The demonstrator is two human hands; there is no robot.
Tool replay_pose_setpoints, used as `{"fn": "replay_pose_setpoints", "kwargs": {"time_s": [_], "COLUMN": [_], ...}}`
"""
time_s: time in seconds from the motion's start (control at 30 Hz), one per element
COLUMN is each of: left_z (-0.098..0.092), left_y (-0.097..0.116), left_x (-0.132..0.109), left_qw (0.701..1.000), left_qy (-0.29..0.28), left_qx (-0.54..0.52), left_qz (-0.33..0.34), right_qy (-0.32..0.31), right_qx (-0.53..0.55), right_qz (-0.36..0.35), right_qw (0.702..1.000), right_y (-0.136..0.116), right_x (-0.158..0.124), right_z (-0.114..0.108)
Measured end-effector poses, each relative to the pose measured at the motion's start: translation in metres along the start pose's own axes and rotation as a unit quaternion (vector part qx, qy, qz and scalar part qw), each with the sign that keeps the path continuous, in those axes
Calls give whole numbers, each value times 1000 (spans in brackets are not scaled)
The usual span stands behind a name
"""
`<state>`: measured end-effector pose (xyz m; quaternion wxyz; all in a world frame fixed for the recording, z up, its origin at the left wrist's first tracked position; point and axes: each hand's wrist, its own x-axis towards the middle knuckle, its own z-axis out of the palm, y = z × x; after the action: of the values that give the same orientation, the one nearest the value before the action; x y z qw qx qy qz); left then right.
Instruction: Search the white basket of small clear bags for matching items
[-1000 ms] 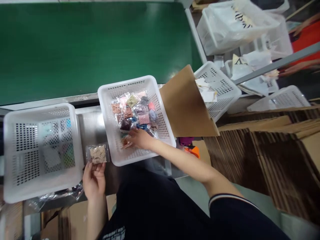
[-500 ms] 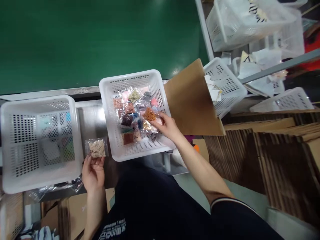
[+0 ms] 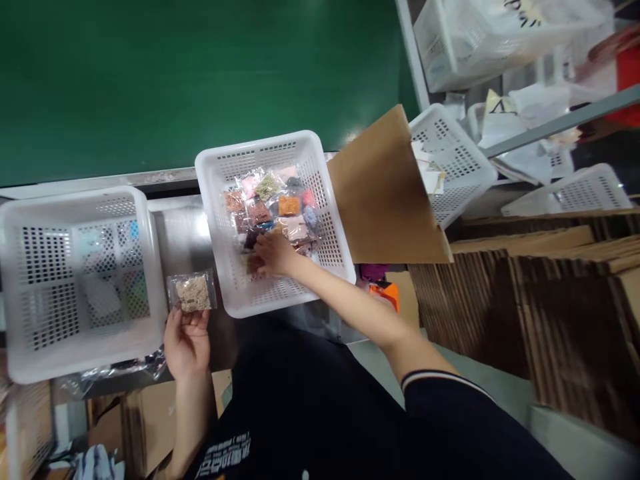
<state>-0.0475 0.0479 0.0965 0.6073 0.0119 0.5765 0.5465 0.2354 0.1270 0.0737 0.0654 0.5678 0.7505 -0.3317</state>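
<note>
A clear bag of beige granules (image 3: 193, 293) is pinched in the fingertips of my left hand (image 3: 187, 343), in the gap between two white baskets. My right hand (image 3: 274, 255) reaches into the middle basket (image 3: 260, 308), its fingers curled together among small clear packets. A dark packet (image 3: 253, 237) lies right by those fingertips; what they grip, if anything, is hidden. Around the hand are an orange packet (image 3: 289, 205), a green packet (image 3: 269, 187), a pale pink packet (image 3: 294, 228) and several others in red and brown.
At the left stands a white basket (image 3: 45, 367) with packets showing at its right side. A cardboard flap (image 3: 390, 193) rises beside the middle basket. Beyond lies a green surface (image 3: 200, 80). Stacked flat cardboard (image 3: 470, 313) and more white baskets (image 3: 450, 167) are at the right.
My right hand has let go of the orange packet, which now lies in the middle basket, and has moved left and nearer to me. My left hand still holds the beige bag.
</note>
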Motion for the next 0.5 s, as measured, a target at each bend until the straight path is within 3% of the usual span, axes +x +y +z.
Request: {"fn": "replay_pose_setpoints", "kwargs": {"time_s": [0.1,0.2,0.33,0.4,0.5], "left_z": [-7,-12,-9,-5,1], "left_y": [1,1,4,5,5], "left_x": [2,7,10,9,7], "left_qw": [1000,1000,1000,1000,999], "left_qy": [17,17,12,14,22], "left_qx": [1,3,-8,-14,-16], "left_qz": [2,2,1,-11,-18], "right_qy": [6,64,97,78,40], "right_qx": [107,207,326,437,606], "right_qz": [47,72,87,94,114], "right_qw": [993,974,936,891,786], "right_y": [20,41,56,58,57], "right_x": [-9,-31,-58,-67,-76], "right_z": [-21,-41,-47,-41,-32]}}
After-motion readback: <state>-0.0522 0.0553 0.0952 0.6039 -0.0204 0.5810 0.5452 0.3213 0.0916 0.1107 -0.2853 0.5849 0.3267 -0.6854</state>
